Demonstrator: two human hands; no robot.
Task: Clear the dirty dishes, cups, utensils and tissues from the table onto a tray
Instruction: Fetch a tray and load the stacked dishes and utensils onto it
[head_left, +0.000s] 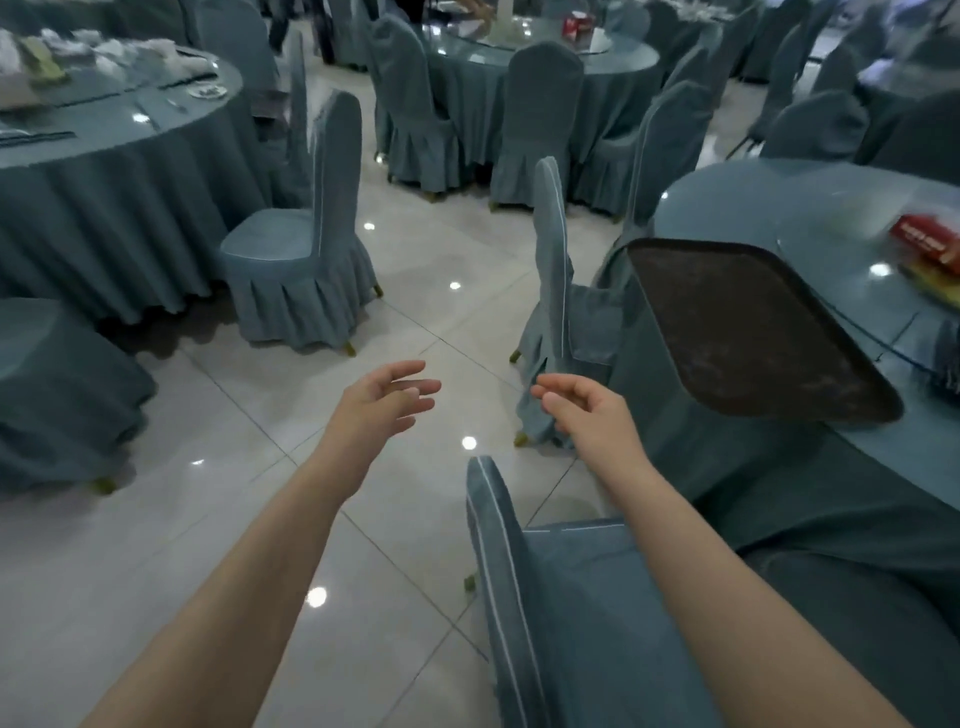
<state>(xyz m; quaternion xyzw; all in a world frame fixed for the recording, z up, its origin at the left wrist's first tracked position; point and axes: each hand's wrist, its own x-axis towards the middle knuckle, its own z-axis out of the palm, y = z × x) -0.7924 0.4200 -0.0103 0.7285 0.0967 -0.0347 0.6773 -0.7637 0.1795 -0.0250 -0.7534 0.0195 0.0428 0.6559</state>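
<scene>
I am standing in a banquet hall of teal-draped round tables. A dark, rounded-rectangle tray is lying empty on the table to my right, its long axis slanting away leftward. My right hand, nearer it, and my left hand are hanging loosely open, holding nothing.

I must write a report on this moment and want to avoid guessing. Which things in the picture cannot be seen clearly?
- Head view: items on the far left table are blurred; white heaps may be tissues, but dishes cannot be identified.
- The red box on the right table is cut off by the frame edge; its print is unreadable.
- The brown tray overhangs the right table.
- Left hand and right hand are open, holding nothing.
</scene>
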